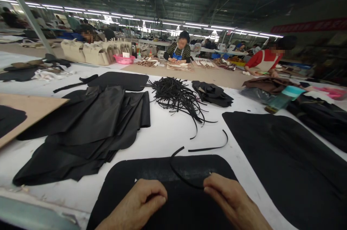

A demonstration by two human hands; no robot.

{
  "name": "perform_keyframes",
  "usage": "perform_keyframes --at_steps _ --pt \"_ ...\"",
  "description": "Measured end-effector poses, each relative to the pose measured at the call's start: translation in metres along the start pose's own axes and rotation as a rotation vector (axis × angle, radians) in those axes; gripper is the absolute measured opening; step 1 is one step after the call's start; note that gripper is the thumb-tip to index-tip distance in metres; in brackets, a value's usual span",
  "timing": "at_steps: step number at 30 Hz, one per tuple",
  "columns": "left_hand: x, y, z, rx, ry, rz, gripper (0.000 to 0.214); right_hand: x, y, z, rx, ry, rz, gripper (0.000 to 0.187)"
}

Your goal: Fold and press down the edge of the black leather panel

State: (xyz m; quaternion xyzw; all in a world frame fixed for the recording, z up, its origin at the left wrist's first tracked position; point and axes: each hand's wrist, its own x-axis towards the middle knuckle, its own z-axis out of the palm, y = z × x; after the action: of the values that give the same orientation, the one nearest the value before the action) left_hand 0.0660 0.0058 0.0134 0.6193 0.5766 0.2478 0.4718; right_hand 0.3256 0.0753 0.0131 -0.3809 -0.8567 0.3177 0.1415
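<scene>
A black panel with rounded corners (187,166) lies on the white tabletop in front of me. Over its right side, my right hand (226,194) pinches one end of a narrow black strip (176,168); the strip curves up and away past the panel's far edge. My left hand (143,199) is over the panel's left side, thumb and fingers closed together; what they hold, if anything, is hidden. Just beyond the panel lies another loose black strip (208,148). Farther back is a tangled heap of black strips (173,94).
Folded black sheets (92,125) are piled at left, beside a tan board (32,105). A large black sheet (287,154) covers the right side. A bottle with a blue lid (287,97) stands behind it. Co-workers sit across the table, near cream bags (94,52) and a pink basket (124,59).
</scene>
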Motion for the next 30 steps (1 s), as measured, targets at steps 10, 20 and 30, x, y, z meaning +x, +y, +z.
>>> perform_keyframes --at_steps 10,20,30 --pt "-0.011 -0.012 0.018 -0.164 -0.052 0.122 0.048 -0.012 -0.004 0.018 0.011 -0.027 -0.065 0.030" --pt "-0.008 -0.014 0.004 0.105 0.010 0.008 0.015 -0.016 0.020 0.008 0.007 0.021 0.093 0.027" --pt "-0.014 -0.036 -0.023 0.157 0.210 -0.028 0.025 -0.004 0.047 0.004 0.131 0.088 0.311 0.033"
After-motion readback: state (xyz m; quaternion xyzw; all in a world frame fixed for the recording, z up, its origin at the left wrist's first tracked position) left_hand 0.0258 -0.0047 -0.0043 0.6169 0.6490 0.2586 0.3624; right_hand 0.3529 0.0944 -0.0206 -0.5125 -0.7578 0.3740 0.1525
